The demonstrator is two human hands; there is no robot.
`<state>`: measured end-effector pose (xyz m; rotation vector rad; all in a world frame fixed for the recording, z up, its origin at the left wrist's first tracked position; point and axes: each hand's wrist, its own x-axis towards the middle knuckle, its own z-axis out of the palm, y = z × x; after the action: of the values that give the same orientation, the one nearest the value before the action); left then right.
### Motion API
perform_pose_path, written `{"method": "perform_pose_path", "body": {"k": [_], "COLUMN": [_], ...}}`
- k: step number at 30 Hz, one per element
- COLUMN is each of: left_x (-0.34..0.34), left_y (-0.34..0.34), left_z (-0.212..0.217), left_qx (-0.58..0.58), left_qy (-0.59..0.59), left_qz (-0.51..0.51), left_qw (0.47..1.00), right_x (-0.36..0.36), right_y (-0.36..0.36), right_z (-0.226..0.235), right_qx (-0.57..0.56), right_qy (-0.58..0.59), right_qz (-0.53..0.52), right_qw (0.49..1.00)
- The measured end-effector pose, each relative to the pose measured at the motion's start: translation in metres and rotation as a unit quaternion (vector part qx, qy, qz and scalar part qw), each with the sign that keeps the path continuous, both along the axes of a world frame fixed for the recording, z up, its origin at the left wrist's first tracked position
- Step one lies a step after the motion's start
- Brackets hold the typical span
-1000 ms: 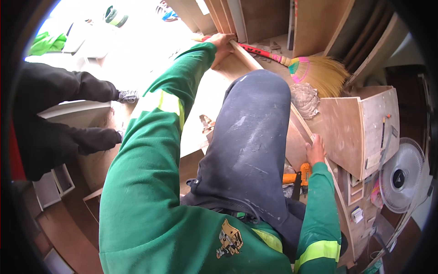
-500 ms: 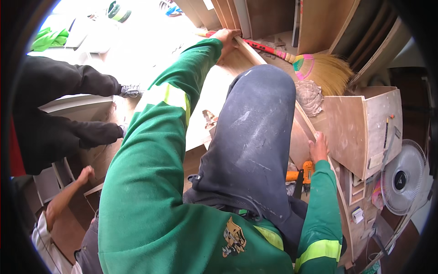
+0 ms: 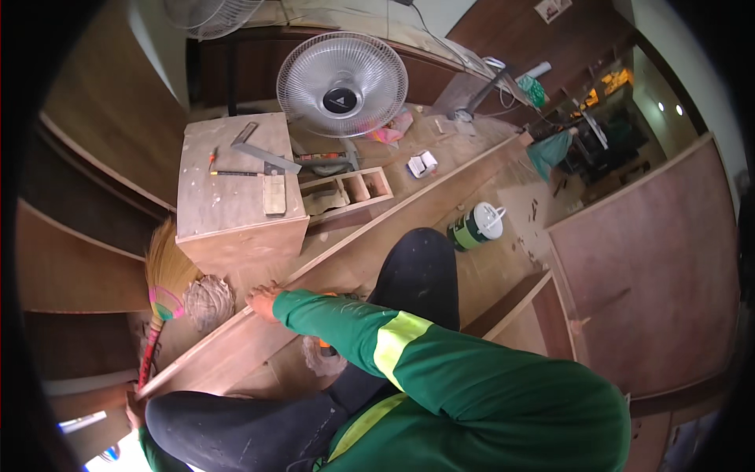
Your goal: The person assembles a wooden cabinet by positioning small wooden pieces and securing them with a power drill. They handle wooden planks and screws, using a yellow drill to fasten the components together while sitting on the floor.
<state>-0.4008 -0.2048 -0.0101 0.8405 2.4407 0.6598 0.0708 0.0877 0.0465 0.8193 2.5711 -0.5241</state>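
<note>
Long board (image 3: 354,256) stands on edge on flr (image 3: 495,263), long axis diag. from near-L end to far R. Our R hand (image 3: 263,301) is closed over its top edge, L of mid-length; most of its run lies fwd-R of that grip. Our L hand (image 3: 135,409) is at near-L end, partly hidden by L leg (image 3: 228,421); can't tell its hold. R hand is nearer mid-length. Wooden box (image 3: 244,244) sits beyond, metal square (image 3: 266,153) over its top's R edge.
</note>
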Motion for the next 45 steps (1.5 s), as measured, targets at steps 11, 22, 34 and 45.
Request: {"method": "perform_pose_path", "body": {"k": [11, 22, 34, 45], "left_x": [0.010, 0.022, 0.051, 0.272], "left_y": [-0.023, -0.010, -0.011, 0.092], "left_z": [0.027, 0.049, 0.133, 0.336], "left_qx": [-0.037, -0.064, -0.122, -0.059], "left_qy": [-0.047, -0.079, -0.165, -0.044], "left_qz": [0.006, 0.001, -0.018, -0.299], "left_qw": [0.998, 0.995, 0.979, 0.951], "right_x": [0.013, 0.105, 0.064, 0.066], "right_y": [-0.014, 0.054, 0.031, 0.018], "right_z": [-0.012, 0.156, 0.098, 0.168], "right_qx": [0.006, -0.097, -0.168, -0.327], "right_qy": [-0.015, 0.035, 0.038, 0.065], "right_qz": [-0.012, -0.005, 0.093, -0.032], "right_qw": [1.000, 0.995, 0.981, 0.942]}}
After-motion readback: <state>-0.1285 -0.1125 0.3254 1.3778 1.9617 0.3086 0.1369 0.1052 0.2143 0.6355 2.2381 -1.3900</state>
